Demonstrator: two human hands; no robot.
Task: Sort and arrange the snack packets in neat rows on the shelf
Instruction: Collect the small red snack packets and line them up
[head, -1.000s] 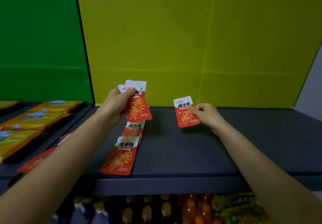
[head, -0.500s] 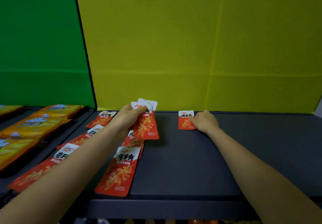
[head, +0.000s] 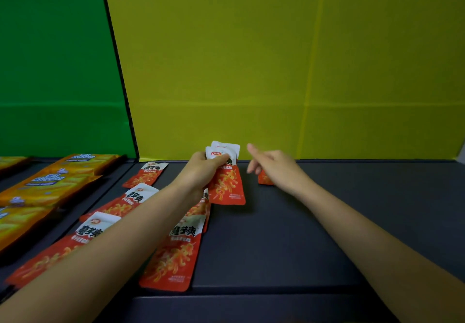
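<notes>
A person sorts red snack packets on a dark grey shelf (head: 289,247), both bare arms reaching toward the yellow back wall (head: 276,71). The left hand (head: 201,172) is clenched around a small fan of red packets (head: 226,184), white tops up, their long axes running from the back wall toward the person and the lower ends hanging free above the shelf. The right hand (head: 274,166) is spread and empty, fingers loose, index finger pointing toward the fan; it hovers over a lone packet (head: 264,179) lying near the back wall, of which only a red corner shows, so whether the palm touches it cannot be told.

The next move seems to turn on that fan: it sits just to the left of the right hand, well within its reach, with the white top edges the part nearest the outstretched finger. The right hand looks like the one to draw off the next packet, and the open stretch of shelf in front of the lone packet is the likely place for it.

Two rows lie flat to the left: one led by a back-left packet (head: 147,174) beneath the left forearm, the other ending in a front packet (head: 173,254) near the shelf edge. Yellow-orange packets (head: 50,184) fill the neighbouring section before the green panel (head: 50,58).
</notes>
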